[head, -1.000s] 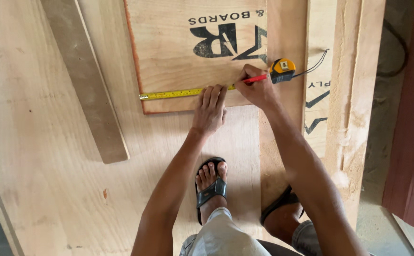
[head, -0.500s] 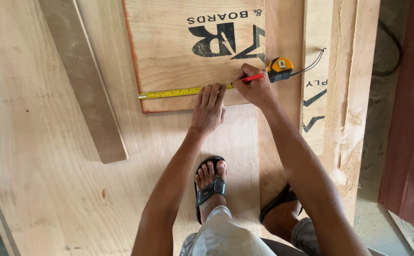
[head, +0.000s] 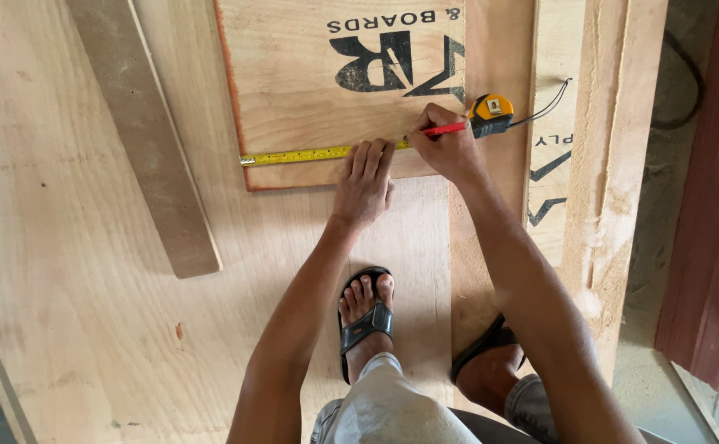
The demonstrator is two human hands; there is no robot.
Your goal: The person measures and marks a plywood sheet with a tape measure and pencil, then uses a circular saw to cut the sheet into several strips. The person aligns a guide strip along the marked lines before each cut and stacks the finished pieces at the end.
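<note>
On plywood panel, left hand pinning tape

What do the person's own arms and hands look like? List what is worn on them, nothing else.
Both arms are bare from the upper arm down: no sleeves show in the head view. The left hand and right hand carry no gloves, and no rings, watch or wristband can be seen. No markings or tattoos show on either forearm. Fingernails are short and plain.

Tape measure lies across plywood panel; loose plank left, apparently flat.
</note>
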